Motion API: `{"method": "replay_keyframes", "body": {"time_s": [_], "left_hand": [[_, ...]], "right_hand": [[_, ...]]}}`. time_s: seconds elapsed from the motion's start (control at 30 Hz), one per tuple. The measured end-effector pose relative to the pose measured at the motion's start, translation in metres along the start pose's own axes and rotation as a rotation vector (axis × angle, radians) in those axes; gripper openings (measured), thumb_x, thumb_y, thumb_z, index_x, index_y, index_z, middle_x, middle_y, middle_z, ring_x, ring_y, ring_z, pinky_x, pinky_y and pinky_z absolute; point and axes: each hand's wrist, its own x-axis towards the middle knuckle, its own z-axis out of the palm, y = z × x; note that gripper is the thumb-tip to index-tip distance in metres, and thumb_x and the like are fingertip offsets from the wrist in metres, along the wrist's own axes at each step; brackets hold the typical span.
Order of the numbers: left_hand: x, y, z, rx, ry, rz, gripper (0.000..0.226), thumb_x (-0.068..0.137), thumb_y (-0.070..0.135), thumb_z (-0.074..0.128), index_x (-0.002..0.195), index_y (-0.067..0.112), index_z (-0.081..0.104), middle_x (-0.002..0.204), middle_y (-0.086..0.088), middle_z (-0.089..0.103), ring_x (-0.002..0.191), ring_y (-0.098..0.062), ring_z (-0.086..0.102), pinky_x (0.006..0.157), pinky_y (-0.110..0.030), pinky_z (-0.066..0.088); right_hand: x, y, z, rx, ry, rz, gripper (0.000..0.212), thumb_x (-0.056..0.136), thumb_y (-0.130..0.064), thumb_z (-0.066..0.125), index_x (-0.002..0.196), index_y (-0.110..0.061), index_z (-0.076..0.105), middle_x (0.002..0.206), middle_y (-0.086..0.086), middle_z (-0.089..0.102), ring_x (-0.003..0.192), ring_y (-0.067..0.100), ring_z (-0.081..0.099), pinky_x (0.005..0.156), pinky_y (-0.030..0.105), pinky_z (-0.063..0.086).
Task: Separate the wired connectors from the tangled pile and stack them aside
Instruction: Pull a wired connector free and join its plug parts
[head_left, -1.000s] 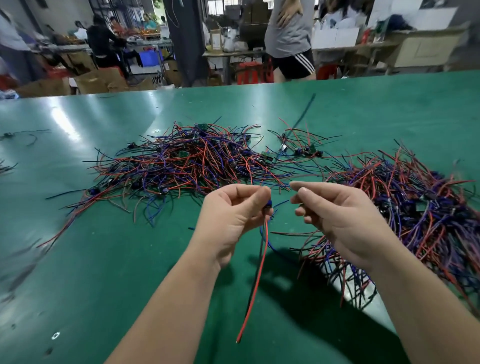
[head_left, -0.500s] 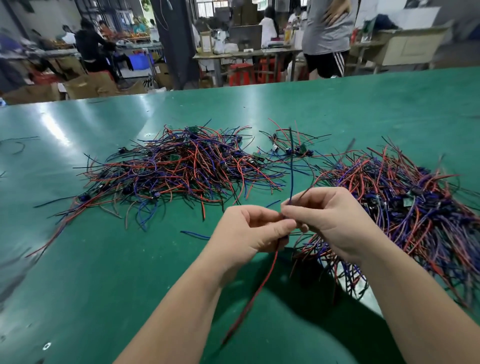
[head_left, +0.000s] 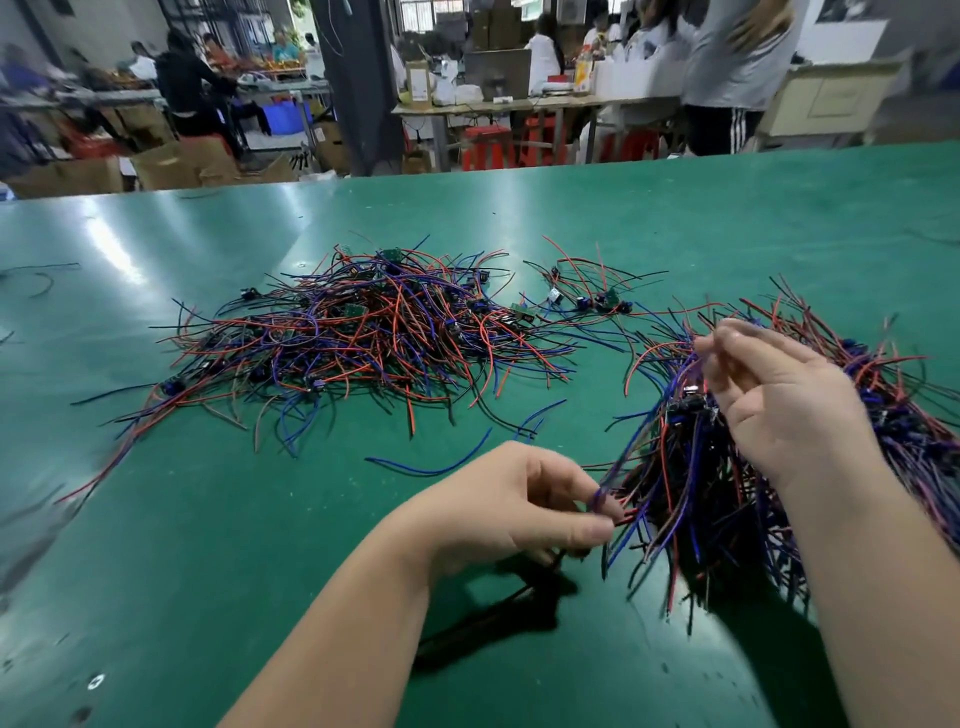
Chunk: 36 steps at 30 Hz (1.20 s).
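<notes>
While the left hand (head_left: 524, 504) pinches the free ends of a purple and a red lead between thumb and forefinger, the wired connector (head_left: 688, 404) is held stretched above the near edge of the sorted stack (head_left: 727, 509). Judged from the layout, gripping at the lead ends keeps the leads taut and straight, so the part can be laid parallel to those in the stack. The right hand (head_left: 779, 400) is raised over the stack, palm turned toward the left, fingers loosely curled. Motion blur hides its fingertips, so it cannot be told whether they pinch the upper lead or only guide it.

Orientation: the long axis of the wired connector runs diagonally, from the lead ends at the left fingertips, lower left, up toward the right hand, upper right. The small dark body sits part-way along this line, just beside the right palm. The leads in the sorted stack fan toward the person.

The tangled pile (head_left: 363, 332) lies on the green table (head_left: 208, 545) to the left, well apart from both hands. A small cluster (head_left: 587, 299) of parts lies just to the right of the pile's far edge.
</notes>
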Motion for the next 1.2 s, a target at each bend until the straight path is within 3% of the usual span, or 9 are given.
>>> {"method": "replay_keyframes", "body": {"time_s": [0.23,0.37,0.5,0.6,0.7,0.8,0.93,1.07,1.2], "left_hand": [[0.004,0.016,-0.004,-0.780,0.447,0.258,0.020,0.054,0.020,0.073,0.050,0.018,0.054,0.062,-0.003,0.064,0.042,-0.005,0.055,0.042,-0.015,0.047],[0.011,0.011,0.004,-0.632,0.625,0.378,0.023,0.055,0.014,0.076,0.063,0.011,0.054,0.055,-0.003,0.062,0.047,-0.011,0.060,0.050,-0.018,0.051],[0.013,0.005,0.008,-0.221,0.610,0.399,0.023,0.068,-0.001,0.081,0.069,0.020,0.071,0.066,0.004,0.069,0.061,-0.007,0.059,0.062,-0.017,0.050],[0.011,0.003,0.005,-0.039,0.498,0.393,0.041,0.081,-0.017,0.060,0.083,0.022,0.074,0.081,0.009,0.073,0.077,-0.002,0.065,0.075,-0.016,0.051],[0.012,0.004,-0.001,-0.161,0.481,0.274,0.049,0.083,-0.023,0.039,0.082,0.014,0.070,0.076,0.003,0.074,0.075,-0.010,0.070,0.072,-0.023,0.057],[0.013,0.005,0.001,-0.349,0.492,0.183,0.011,0.087,-0.001,0.061,0.089,0.009,0.065,0.071,-0.010,0.072,0.065,-0.020,0.070,0.062,-0.029,0.058],[0.015,0.000,0.009,-0.331,0.471,0.125,0.009,0.079,0.001,0.071,0.084,0.007,0.066,0.067,-0.007,0.071,0.059,-0.014,0.068,0.058,-0.024,0.057],[0.013,-0.001,0.008,-0.367,0.346,0.031,0.013,0.077,-0.003,0.072,0.083,0.002,0.062,0.062,-0.005,0.068,0.056,-0.013,0.067,0.054,-0.022,0.055],[0.010,-0.003,0.010,-0.266,0.197,-0.059,0.017,0.076,0.001,0.076,0.082,0.006,0.060,0.066,-0.007,0.069,0.060,-0.014,0.067,0.058,-0.022,0.055]], "right_hand": [[-0.017,0.017,0.012,-0.299,-0.299,0.211,0.029,0.060,0.001,0.069,0.088,-0.004,0.068,0.069,0.008,0.069,0.059,0.013,0.067,0.054,0.016,0.051],[-0.043,0.041,0.034,-0.303,-0.536,0.259,0.028,0.053,-0.016,0.075,0.081,-0.015,0.078,0.074,0.004,0.071,0.061,0.010,0.066,0.054,0.014,0.050],[-0.043,0.044,0.039,-0.113,-0.434,0.200,0.013,0.064,-0.015,0.066,0.070,-0.014,0.077,0.064,-0.002,0.068,0.052,0.003,0.058,0.050,0.011,0.046],[-0.039,0.037,0.035,-0.131,-0.405,0.221,0.012,0.065,-0.015,0.065,0.069,-0.013,0.077,0.063,0.000,0.065,0.048,0.004,0.054,0.047,0.011,0.044],[-0.036,0.033,0.029,-0.242,-0.446,0.256,0.011,0.064,-0.015,0.067,0.068,-0.010,0.076,0.063,0.004,0.066,0.048,0.007,0.056,0.046,0.013,0.044],[-0.036,0.038,0.025,-0.373,-0.532,0.270,0.019,0.064,-0.019,0.068,0.074,-0.005,0.074,0.067,0.005,0.068,0.052,0.009,0.057,0.045,0.013,0.041],[-0.036,0.041,0.023,-0.577,-0.515,0.144,0.028,0.064,-0.027,0.071,0.078,-0.004,0.074,0.072,0.012,0.067,0.056,0.009,0.054,0.049,0.015,0.039],[-0.024,0.027,0.019,-0.505,-0.301,0.029,0.018,0.062,-0.024,0.074,0.063,-0.006,0.069,0.053,0.004,0.061,0.045,0.007,0.051,0.042,0.014,0.039],[-0.009,0.007,0.004,-0.171,0.011,-0.043,0.014,0.076,-0.018,0.072,0.080,-0.007,0.066,0.062,-0.001,0.068,0.052,0.006,0.060,0.047,0.014,0.045]]}}
